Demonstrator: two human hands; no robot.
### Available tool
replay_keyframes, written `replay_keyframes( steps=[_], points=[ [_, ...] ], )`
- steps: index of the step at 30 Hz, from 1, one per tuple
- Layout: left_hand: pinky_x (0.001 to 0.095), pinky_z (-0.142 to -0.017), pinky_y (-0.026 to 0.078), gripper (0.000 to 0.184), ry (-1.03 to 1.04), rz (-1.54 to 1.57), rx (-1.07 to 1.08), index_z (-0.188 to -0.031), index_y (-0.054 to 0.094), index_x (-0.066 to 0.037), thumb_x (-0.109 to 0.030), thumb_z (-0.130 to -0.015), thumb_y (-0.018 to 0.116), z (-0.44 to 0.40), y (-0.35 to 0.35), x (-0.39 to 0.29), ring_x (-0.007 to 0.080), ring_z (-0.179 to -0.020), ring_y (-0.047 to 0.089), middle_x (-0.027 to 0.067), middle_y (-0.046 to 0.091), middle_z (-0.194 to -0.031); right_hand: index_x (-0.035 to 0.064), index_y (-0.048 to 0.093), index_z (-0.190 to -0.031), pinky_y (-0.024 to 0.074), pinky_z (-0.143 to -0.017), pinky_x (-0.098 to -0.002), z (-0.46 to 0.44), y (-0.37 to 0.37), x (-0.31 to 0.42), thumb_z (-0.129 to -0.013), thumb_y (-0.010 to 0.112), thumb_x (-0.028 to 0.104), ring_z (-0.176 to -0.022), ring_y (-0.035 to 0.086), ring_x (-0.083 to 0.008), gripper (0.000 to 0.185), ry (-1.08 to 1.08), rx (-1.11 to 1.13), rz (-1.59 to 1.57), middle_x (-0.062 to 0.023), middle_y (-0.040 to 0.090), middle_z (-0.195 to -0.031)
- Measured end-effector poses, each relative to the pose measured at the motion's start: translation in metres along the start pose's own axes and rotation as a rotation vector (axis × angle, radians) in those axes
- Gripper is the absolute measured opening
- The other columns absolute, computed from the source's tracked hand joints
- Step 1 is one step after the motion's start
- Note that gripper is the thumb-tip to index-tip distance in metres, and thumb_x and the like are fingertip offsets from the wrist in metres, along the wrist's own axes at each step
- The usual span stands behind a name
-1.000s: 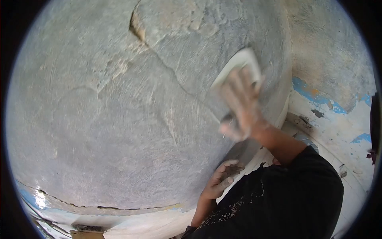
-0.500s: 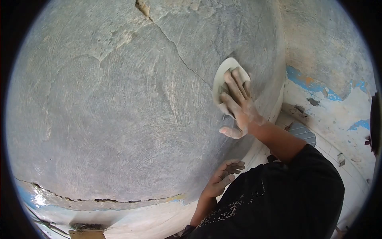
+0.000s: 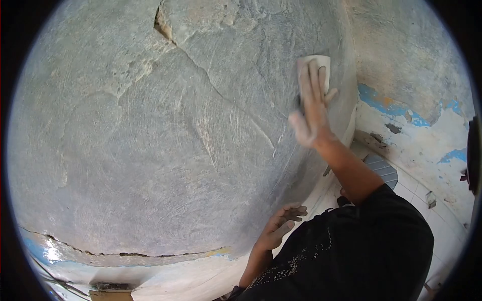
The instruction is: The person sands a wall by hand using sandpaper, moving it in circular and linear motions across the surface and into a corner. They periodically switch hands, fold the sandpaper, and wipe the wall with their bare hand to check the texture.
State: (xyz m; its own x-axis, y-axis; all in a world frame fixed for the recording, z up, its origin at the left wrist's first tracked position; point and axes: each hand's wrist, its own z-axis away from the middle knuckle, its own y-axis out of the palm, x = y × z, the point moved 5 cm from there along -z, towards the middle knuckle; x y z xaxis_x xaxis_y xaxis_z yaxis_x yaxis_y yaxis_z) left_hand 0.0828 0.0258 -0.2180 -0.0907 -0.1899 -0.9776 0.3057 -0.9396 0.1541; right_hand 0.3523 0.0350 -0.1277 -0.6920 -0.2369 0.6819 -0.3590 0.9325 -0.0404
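My right hand (image 3: 314,103) presses a thin, flat white piece (image 3: 325,64) against the grey wall (image 3: 165,135), near its right corner. Its fingers lie stretched along the piece and the thumb stands out to the left, blurred. I cannot make out exactly what kind of sheet or pad it is. Lower down, my left hand (image 3: 280,226) hovers in front of my black shirt (image 3: 346,251), fingers loosely bent and apart, with nothing in it. Grey dust covers both hands. A long crack (image 3: 206,75) runs down the wall from a broken hole (image 3: 162,25).
Along the wall's bottom runs a jagged gap (image 3: 133,254). Another wall (image 3: 406,55) with peeling blue paint meets it at the right. White floor tiles (image 3: 416,200) and a grey ribbed panel (image 3: 381,170) lie below. A brown box-like thing (image 3: 111,296) stands at bottom left.
My right hand has slid up and to the right along the wall with the white piece, uncovering a pale line on the surface. My left hand has stayed nearly still.
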Motion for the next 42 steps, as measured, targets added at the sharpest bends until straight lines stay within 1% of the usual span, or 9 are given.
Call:
replay_keyframes(
  steps=[5,8,13,16,21,25,29,40,42],
  points=[
    [0.0421,-0.102,0.039,0.052,0.001,0.046,-0.071,-0.138,0.04,-0.001,-0.021,-0.092,0.055,-0.017,-0.004,-0.002,0.0291,-0.123,0.05,0.016,0.051,-0.133,0.0043,0.018,-0.151,-0.0027,-0.103,-0.076,0.018,0.012,0.016,-0.08,0.048,0.07,-0.142,-0.003,-0.0513,0.101,-0.598,0.199,0.172,-0.0276,0.001,-0.156],
    [0.043,-0.102,0.04,0.052,0.078,0.113,-0.107,-0.137,0.04,-0.001,-0.021,-0.091,0.056,-0.028,-0.006,-0.005,0.0287,-0.123,0.05,0.0164,0.051,-0.133,0.0146,0.021,-0.152,-0.0049,-0.099,-0.0792,-0.012,-0.006,-0.021,-0.077,0.051,0.072,-0.141,-0.002,-0.0533,0.099,-0.083,0.116,0.172,-0.0216,0.003,-0.158],
    [0.0425,-0.103,0.039,0.052,0.121,0.178,-0.121,-0.137,0.039,-0.001,-0.019,-0.092,0.058,-0.051,-0.007,-0.009,0.0293,-0.124,0.049,0.0169,0.049,-0.135,0.0049,0.044,-0.139,-0.0068,-0.101,-0.0768,0.025,0.007,0.014,-0.08,0.038,0.079,-0.14,0.001,-0.0547,0.095,-0.667,0.331,0.122,-0.0225,0.01,-0.157],
    [0.0432,-0.102,0.039,0.053,0.171,0.174,-0.135,-0.137,0.039,-0.001,-0.02,-0.092,0.059,-0.065,-0.004,-0.018,0.0299,-0.124,0.049,0.018,0.048,-0.136,0.0172,0.049,-0.136,-0.0142,-0.103,-0.0727,-0.026,-0.013,-0.043,-0.075,0.04,0.084,-0.142,0.004,-0.0496,0.091,-0.099,-0.036,-0.132,-0.0162,0.02,-0.156],
    [0.0455,-0.102,0.039,0.056,0.135,0.139,-0.146,-0.136,0.041,-0.001,-0.026,-0.09,0.062,-0.08,-0.001,-0.016,0.0313,-0.124,0.049,0.0198,0.048,-0.137,0.0246,0.039,-0.145,-0.0112,-0.107,-0.0685,0.007,0.001,-0.009,-0.081,0.037,0.079,-0.143,0.008,-0.0459,0.084,-0.644,0.276,-0.043,-0.0167,0.023,-0.155],
    [0.0462,-0.102,0.039,0.056,0.141,0.121,-0.152,-0.135,0.042,0.0,-0.026,-0.09,0.062,-0.091,0.002,-0.023,0.0321,-0.123,0.05,0.0199,0.048,-0.136,0.0172,0.044,-0.143,-0.0141,-0.11,-0.0625,-0.041,-0.017,-0.057,-0.08,0.037,0.08,-0.145,0.011,-0.0412,0.089,-0.146,-0.047,-0.034,-0.0164,0.03,-0.153],
    [0.0466,-0.101,0.039,0.055,0.128,0.135,-0.146,-0.134,0.042,0.001,-0.025,-0.09,0.061,-0.104,0.005,-0.016,0.0316,-0.121,0.052,0.0199,0.05,-0.134,0.0095,0.038,-0.146,-0.022,-0.107,-0.0615,-0.014,-0.011,-0.013,-0.084,0.036,0.074,-0.146,0.008,-0.0386,0.089,-0.547,0.364,-0.052,-0.0215,0.025,-0.154],
    [0.0408,-0.102,0.039,0.046,0.084,0.081,-0.081,-0.136,0.041,0.0,-0.012,-0.093,0.053,-0.128,0.014,-0.018,0.0265,-0.121,0.051,0.0159,0.053,-0.131,0.0131,0.056,-0.133,-0.024,-0.099,-0.0693,-0.024,-0.012,-0.036,-0.08,0.04,0.078,-0.141,-0.003,-0.051,0.085,-0.452,0.394,0.045,-0.0327,0.021,-0.148],
    [0.0406,-0.102,0.039,0.046,0.1,0.093,-0.115,-0.136,0.041,0.0,-0.013,-0.093,0.053,-0.13,0.015,-0.023,0.0264,-0.121,0.051,0.0159,0.054,-0.13,0.0124,0.054,-0.134,-0.0261,-0.101,-0.0653,-0.031,-0.014,-0.052,-0.081,0.039,0.078,-0.143,-0.002,-0.0485,0.086,-0.38,0.058,-0.064,-0.0303,0.028,-0.148]
  ],
)
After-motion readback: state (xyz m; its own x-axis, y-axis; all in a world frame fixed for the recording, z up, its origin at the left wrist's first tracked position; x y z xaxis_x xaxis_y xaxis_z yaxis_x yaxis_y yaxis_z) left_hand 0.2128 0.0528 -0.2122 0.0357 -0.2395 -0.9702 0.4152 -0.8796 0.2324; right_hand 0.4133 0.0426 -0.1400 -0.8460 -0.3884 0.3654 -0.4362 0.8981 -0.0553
